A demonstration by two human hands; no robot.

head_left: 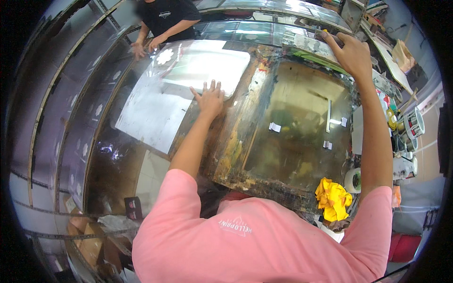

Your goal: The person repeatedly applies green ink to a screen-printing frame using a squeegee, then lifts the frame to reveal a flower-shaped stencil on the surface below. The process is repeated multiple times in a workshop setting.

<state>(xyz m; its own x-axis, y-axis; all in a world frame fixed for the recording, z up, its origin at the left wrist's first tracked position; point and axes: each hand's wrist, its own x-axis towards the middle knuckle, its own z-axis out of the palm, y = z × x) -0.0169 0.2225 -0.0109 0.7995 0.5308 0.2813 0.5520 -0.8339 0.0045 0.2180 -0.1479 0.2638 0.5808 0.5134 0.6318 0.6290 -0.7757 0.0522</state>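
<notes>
My left hand (211, 100) lies with fingers spread on the near edge of a stack of clear sheets (222, 66). White paper (148, 115) shows below and beside the stack, and a white flower shape (165, 56) is at its far left corner. At the far right, my raised right hand (353, 54) is closed at the end of a paint-stained frame (306, 45); its fingertips are partly hidden. Between my arms is a flat, yellowish printing bed (302, 141) bearing small white tabs (274, 127) and a narrow white strip (329, 115).
A crumpled yellow cloth (333, 199) sits at the bed's near right corner. Cans and tubs (410, 125) crowd the right side. Drying racks (71, 108) with clear sheets stand at left. Across the table is another person in a dark shirt (167, 16).
</notes>
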